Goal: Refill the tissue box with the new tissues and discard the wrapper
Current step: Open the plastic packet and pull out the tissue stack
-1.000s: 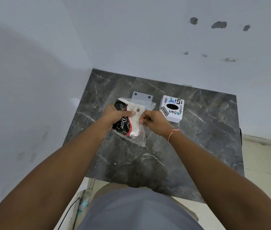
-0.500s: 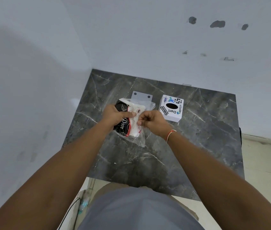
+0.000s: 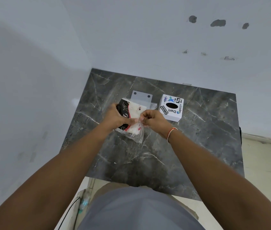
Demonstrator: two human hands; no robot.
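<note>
With the left hand [image 3: 115, 117] gripping the black-and-white plastic-wrapped tissue pack [image 3: 132, 121] beside the white stickered tissue box [image 3: 171, 107], the right hand [image 3: 153, 119], pinching the clear wrapper [image 3: 137, 136], should probably tear slowly.

The setting looked like a plain room in a home or small office, though which one could not be told. A dark grey marble-patterned table [image 3: 156, 146] stood pushed into a corner where two bare white walls [image 3: 139, 39] met at about 11 o'clock. The wall at 1 o'clock bore chipped patches [image 3: 217, 23]. Pale floor tiles [image 3: 264, 163] showed at 3 o'clock, and a black cable [image 3: 68, 211] trailed on the floor at 7 o'clock.
</note>
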